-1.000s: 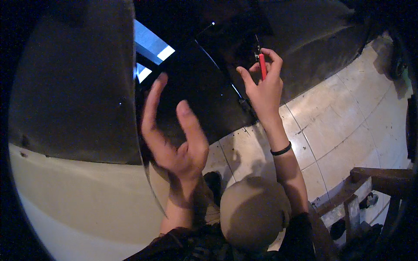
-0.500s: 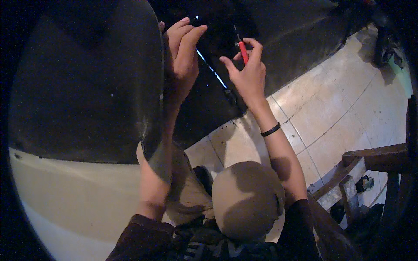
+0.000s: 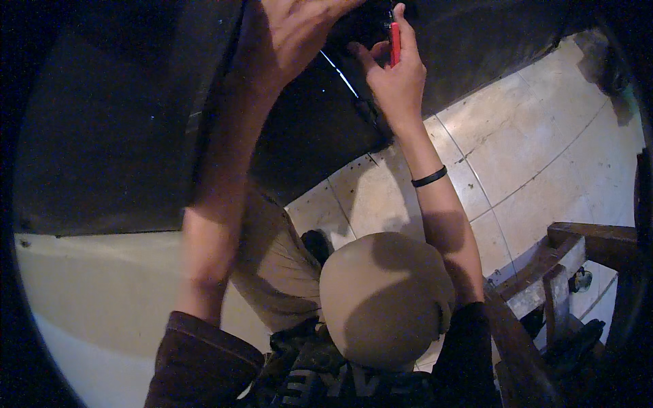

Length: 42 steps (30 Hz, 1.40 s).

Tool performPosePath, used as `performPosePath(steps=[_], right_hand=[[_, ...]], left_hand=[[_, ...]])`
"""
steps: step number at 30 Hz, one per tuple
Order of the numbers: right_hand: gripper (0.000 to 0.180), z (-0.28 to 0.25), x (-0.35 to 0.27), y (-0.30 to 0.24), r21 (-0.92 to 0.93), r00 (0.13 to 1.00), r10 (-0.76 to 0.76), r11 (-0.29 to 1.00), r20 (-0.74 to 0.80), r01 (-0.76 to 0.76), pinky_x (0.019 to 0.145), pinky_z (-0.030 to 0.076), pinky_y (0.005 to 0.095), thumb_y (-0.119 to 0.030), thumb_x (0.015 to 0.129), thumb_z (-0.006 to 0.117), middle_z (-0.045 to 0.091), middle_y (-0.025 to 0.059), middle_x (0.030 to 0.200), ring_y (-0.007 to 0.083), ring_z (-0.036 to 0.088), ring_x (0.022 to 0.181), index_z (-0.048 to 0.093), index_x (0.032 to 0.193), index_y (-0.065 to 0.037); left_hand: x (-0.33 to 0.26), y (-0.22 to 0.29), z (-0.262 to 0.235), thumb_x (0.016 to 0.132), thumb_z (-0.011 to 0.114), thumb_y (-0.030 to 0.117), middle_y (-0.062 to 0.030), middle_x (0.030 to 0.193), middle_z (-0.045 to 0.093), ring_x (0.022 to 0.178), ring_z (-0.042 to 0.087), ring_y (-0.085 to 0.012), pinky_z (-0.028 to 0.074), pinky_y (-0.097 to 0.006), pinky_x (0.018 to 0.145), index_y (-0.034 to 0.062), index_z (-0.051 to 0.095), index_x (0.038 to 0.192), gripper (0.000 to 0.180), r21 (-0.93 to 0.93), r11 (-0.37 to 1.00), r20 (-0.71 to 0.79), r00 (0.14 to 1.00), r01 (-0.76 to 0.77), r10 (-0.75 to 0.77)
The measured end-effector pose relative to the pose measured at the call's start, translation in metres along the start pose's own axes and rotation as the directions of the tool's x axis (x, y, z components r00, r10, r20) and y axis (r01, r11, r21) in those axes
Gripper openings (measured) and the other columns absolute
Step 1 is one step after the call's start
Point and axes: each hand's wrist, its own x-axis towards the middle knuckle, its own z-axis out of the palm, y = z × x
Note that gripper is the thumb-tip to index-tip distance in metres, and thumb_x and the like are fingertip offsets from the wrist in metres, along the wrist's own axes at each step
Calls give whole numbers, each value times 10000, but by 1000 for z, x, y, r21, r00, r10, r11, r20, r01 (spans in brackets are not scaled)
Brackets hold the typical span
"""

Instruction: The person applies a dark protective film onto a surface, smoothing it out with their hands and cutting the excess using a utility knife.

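My right hand (image 3: 401,81) grips a slim red-handled tool (image 3: 395,44) with a thin metal end; its tip runs into the dark at the upper edge. My left hand (image 3: 289,37) reaches up beside it, fingers pointing right. The top edge cuts off its fingertips, so anything between them is hidden. Both hands are over a large dark, fabric-like covering (image 3: 320,143). A narrow bright slit (image 3: 340,73) crosses it between my hands. Left of my left forearm stands another broad dark panel (image 3: 109,136), its edge close to the arm.
Pale floor tiles (image 3: 517,136) stretch out at the right. A worn wooden frame (image 3: 592,241) stands at lower right, with dark items by it. My bent knee (image 3: 381,299) in tan trousers is below my hands. A pale surface (image 3: 102,285) lies at lower left.
Both hands have moved up in the picture, the left one partly out of it. The red-handled tool has gone up with my right hand, slightly to the right.
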Motion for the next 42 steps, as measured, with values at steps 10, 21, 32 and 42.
performPosePath(steps=[10,21,32,42], right_hand=[[658,13,-17,14,-37,999,13,999,-45,-15,667,529,313,-56,904,813,695,138,1009,173,619,722,492,1477,-85],[335,-31,-51,-23,-269,982,-23,960,188,75,772,544,557,-129,959,639,700,245,962,495,689,867,476,1236,-36],[482,-52,-45,-18,-390,957,-45,907,285,159,766,560,549,-136,934,661,710,226,956,458,700,909,500,1388,-115],[905,-30,-34,-1,-580,888,127,795,442,175,798,598,578,-202,865,740,749,200,926,451,729,902,301,1635,-382]], left_hand=[[-5,-20,-12,722,904,99,-103,1767,133,1633,34,-365,181,-624,1289,319,766,1270,606,-150,976,97,985,158,-145],[-13,-13,-14,790,837,18,-106,1772,80,1627,-41,-388,185,-603,1289,303,764,1280,572,-61,989,128,983,138,-129],[-14,3,-3,919,691,56,-9,1670,411,1615,209,-247,-135,-708,1248,310,772,1218,401,58,998,199,980,16,-27],[6,7,10,894,749,161,-5,1650,442,1617,199,-244,-101,-716,1243,335,831,1064,256,5,999,248,968,-32,30]])
